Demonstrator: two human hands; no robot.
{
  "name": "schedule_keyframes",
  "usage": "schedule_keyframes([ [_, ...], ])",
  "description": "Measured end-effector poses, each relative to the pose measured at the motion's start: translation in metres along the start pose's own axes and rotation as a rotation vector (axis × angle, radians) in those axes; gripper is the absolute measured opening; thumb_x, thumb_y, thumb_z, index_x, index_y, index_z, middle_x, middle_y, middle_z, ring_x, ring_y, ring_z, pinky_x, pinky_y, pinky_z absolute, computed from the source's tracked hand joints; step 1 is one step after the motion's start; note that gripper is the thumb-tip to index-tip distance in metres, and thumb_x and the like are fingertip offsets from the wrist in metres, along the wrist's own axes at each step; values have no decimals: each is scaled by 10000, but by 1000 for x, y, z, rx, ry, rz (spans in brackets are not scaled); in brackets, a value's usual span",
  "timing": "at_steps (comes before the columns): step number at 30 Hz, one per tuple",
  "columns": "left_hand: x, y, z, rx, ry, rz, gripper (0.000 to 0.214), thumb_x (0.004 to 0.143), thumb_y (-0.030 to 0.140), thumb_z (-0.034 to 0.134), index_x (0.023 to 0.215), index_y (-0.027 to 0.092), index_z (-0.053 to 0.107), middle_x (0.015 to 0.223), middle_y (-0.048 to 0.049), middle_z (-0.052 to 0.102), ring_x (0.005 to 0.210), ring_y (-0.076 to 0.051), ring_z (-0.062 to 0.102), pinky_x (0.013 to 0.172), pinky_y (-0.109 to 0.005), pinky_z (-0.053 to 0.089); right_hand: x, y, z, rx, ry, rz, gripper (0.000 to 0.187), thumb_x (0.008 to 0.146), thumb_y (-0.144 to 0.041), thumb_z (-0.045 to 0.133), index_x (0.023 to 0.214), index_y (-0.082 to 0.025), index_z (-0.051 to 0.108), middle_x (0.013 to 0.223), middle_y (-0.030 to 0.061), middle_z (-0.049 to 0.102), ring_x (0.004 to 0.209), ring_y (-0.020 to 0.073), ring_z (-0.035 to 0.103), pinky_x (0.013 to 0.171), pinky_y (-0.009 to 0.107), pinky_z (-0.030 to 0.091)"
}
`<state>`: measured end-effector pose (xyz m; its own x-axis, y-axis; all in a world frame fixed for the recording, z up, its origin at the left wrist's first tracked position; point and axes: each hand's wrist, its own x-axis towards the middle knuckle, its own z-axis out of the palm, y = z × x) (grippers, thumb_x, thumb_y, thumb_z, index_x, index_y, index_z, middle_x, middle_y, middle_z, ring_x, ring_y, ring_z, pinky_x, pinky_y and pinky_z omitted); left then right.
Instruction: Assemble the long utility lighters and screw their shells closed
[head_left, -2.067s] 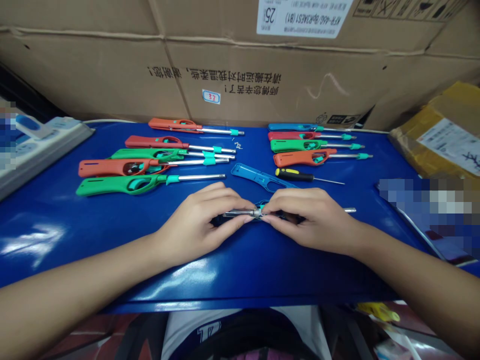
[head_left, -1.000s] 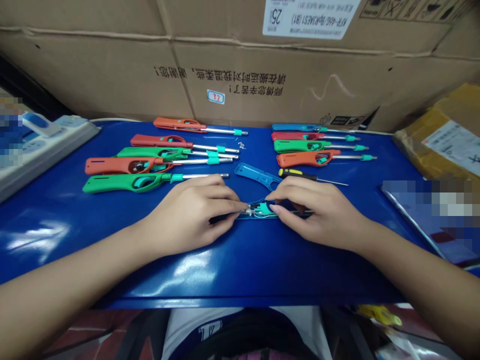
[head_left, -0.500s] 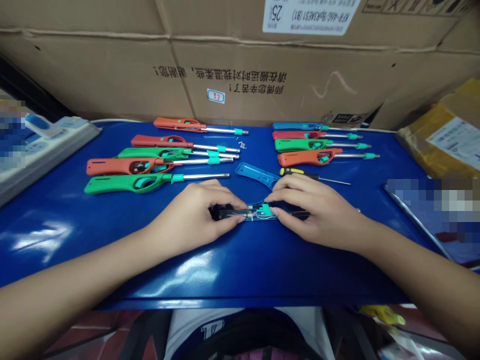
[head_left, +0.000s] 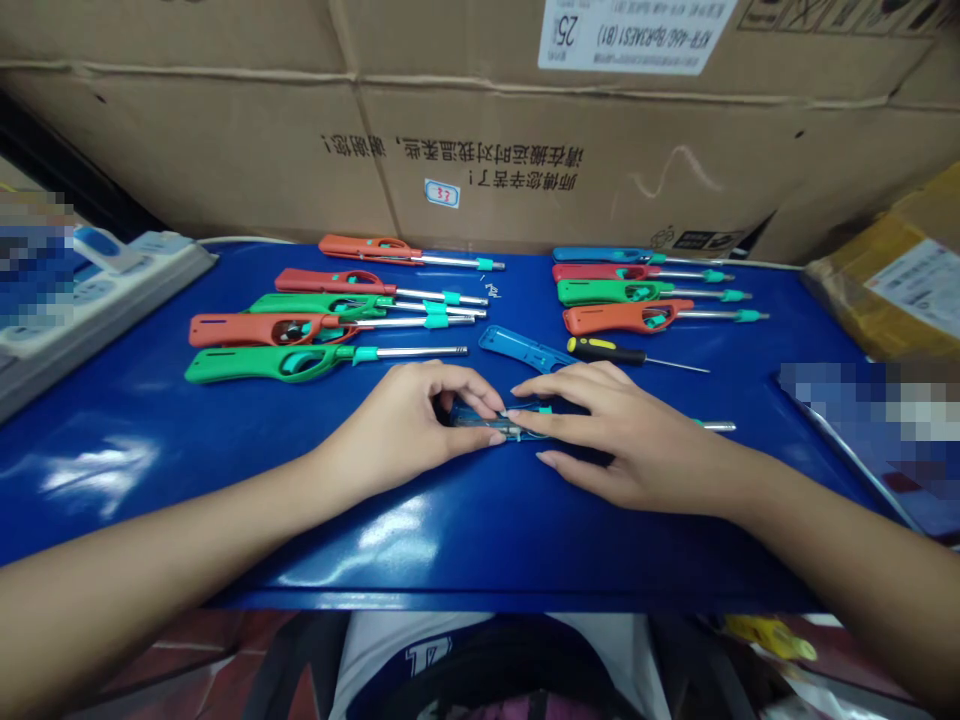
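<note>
Beyond our left hand (head_left: 409,425) we see five long-nosed lighters, the nearest a green lighter (head_left: 300,362). Beyond our right hand (head_left: 607,430) lie a blue shell half (head_left: 525,351), a black-and-yellow screwdriver (head_left: 630,354) and four more lighters (head_left: 645,290). Cardboard boxes (head_left: 487,130) stand behind the blue table (head_left: 225,480).

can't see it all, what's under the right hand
The right hand covers a blue lighter; its metal tip pokes out beyond. The middle is hidden.
</note>
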<state>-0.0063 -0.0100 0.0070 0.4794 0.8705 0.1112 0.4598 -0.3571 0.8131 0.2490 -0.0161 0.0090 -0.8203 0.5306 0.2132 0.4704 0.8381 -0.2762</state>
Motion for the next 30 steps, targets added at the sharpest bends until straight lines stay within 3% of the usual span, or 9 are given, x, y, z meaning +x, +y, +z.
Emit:
schedule_keyframes([
  [5, 0, -2, -1, 39, 22, 65, 205, 757, 267, 848, 939, 211, 772, 856, 3, 776, 735, -141, 670, 653, -249, 496, 1, 3, 3, -7, 12, 14, 352, 992, -270, 565, 1334, -268, 650, 1342, 112, 652, 1211, 271, 583, 1040, 517, 445],
  [8, 1, -2, -4, 33, 17, 74, 184, 812, 293, 798, 970, 204, 769, 877, -7, 780, 706, -131, 665, 613, -237, 484, 2, 5, 3, 37, 26, 42, 333, 1004, -239, 539, 1312, -264, 662, 1284, 97, 688, 1179, 252, 601, 1041, 502, 446],
  [21, 3, -8, -5, -105, -33, -30, 135, 822, 241, 781, 944, 183, 769, 852, -24, 780, 639, -125, 630, 582, -250, 467, 3, 5, 3, 156, 40, 100, 311, 990, -224, 588, 1293, -263, 646, 1288, 56, 704, 1180, 225, 604, 1043, 446, 422],
  [30, 4, -3, -6, -124, -30, -48, 119, 795, 232, 798, 898, 179, 772, 868, -15, 781, 746, -139, 688, 646, -245, 472, 2, 6, 3, 120, 52, 95, 317, 983, -240, 598, 1296, -233, 645, 1277, 67, 710, 1181, 224, 610, 1060, 443, 397],
])
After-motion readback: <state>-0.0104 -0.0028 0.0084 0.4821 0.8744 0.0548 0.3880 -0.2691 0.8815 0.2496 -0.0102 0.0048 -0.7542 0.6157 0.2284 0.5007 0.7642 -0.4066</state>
